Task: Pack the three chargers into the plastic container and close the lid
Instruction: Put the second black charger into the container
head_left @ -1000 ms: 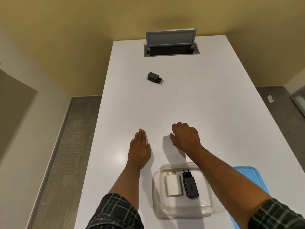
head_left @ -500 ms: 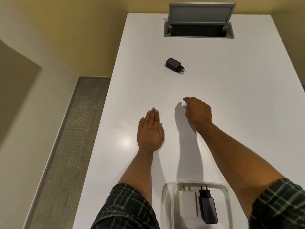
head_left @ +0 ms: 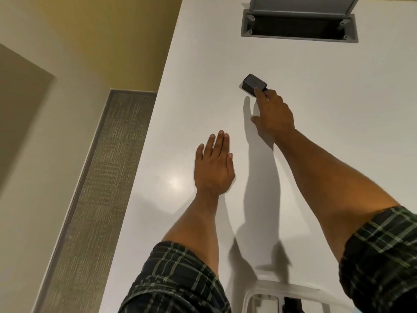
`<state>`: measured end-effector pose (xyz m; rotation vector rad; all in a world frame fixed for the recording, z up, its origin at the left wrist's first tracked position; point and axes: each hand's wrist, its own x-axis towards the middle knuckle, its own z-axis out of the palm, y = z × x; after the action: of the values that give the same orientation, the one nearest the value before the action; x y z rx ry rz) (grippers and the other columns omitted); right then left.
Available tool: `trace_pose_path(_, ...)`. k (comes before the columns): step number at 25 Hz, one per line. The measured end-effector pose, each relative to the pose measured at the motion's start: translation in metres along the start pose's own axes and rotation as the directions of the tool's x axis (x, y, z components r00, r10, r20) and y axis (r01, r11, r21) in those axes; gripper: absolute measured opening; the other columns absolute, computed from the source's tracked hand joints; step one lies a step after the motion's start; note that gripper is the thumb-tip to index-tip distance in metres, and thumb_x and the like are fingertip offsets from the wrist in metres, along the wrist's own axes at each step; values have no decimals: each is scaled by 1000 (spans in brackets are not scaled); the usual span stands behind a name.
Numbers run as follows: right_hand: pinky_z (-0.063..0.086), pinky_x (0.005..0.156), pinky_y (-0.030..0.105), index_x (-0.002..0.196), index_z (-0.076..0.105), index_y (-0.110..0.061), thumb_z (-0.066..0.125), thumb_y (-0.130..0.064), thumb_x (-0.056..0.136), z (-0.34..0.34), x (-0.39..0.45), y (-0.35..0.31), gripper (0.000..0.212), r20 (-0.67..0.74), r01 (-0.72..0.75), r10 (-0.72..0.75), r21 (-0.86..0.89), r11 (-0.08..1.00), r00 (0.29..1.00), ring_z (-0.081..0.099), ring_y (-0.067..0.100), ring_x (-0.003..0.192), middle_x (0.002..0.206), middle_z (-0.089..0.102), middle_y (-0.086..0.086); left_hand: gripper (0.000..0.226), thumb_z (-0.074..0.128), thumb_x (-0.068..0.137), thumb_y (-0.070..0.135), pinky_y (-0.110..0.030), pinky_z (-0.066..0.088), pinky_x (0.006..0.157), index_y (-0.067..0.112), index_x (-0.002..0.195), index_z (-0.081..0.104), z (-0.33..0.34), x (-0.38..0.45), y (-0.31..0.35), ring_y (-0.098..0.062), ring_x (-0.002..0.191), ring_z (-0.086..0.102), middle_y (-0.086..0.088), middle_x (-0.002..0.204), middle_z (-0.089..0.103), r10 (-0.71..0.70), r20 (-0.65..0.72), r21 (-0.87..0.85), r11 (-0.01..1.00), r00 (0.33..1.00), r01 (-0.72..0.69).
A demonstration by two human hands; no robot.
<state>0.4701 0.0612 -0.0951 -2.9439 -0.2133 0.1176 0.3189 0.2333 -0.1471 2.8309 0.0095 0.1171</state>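
Observation:
A black charger lies on the white table, far from me. My right hand is stretched out to it: the fingertips rest on its near right end and hide the plug pins, while the thumb stays spread apart. My left hand lies flat on the table, fingers together, holding nothing. The clear plastic container shows only its far rim at the bottom edge. Inside it I see slivers of a white charger and a black charger.
An open grey cable hatch with its flap raised is set into the table beyond the charger. The table's left edge runs diagonally, with a grey carpet strip on the floor below it.
My right hand has reached forward from the middle of the table to the far black charger and now touches it. My head has leaned forward, so the container has slid to the bottom edge.

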Motion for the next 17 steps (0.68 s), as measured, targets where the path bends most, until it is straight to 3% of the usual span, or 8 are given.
trace_pose_path(3, 43, 99, 49, 153, 30, -16, 76, -27, 84, 1, 26, 3, 84, -56, 9, -11, -35, 999, 998, 47, 42, 126, 147, 41, 22, 55, 21, 104, 36, -41, 19, 122, 25, 159, 21, 2, 12, -1, -13, 154, 18, 8, 166, 22, -18, 1, 12, 1000, 1000, 18)
trace_pose_path(7, 35, 110, 49, 157, 20, -28, 76, -28, 83, -7, 58, 6, 92, 72, 8, -9, 26, 1000, 997, 37, 41, 138, 158, 28, 20, 55, 21, 105, 36, -41, 18, 123, 27, 159, 18, 2, 18, 2, -12, 155, 15, 9, 166, 19, -35, 21, 32, 999, 999, 34)
trace_pose_path(9, 37, 108, 48, 157, 16, -24, 73, -30, 86, -8, 69, 0, 91, 102, 30, -33, 29, 999, 994, 43, 41, 133, 153, 36, 21, 55, 22, 104, 36, -41, 18, 123, 27, 159, 19, 1, 18, 2, -12, 154, 15, 9, 166, 19, -36, 25, 38, 999, 999, 35)
trace_pose_path(13, 42, 97, 46, 153, 25, -6, 60, -22, 95, 0, 72, -9, 70, -26, -34, 36, 103, 994, 999, 51, 39, 120, 135, 51, 21, 55, 23, 105, 35, -41, 19, 122, 27, 159, 20, 1, 17, 3, -12, 154, 16, 9, 166, 19, -34, 31, 69, 997, 999, 32)
trace_pose_path(17, 45, 88, 43, 137, 43, 1, 55, -11, 90, 9, 59, -15, 50, -137, -91, 115, 174, 981, 984, 54, 39, 112, 124, 56, 21, 54, 21, 105, 35, -41, 19, 123, 27, 159, 19, 3, 17, 1, -12, 154, 15, 10, 167, 18, -35, 40, 85, 996, 999, 31)
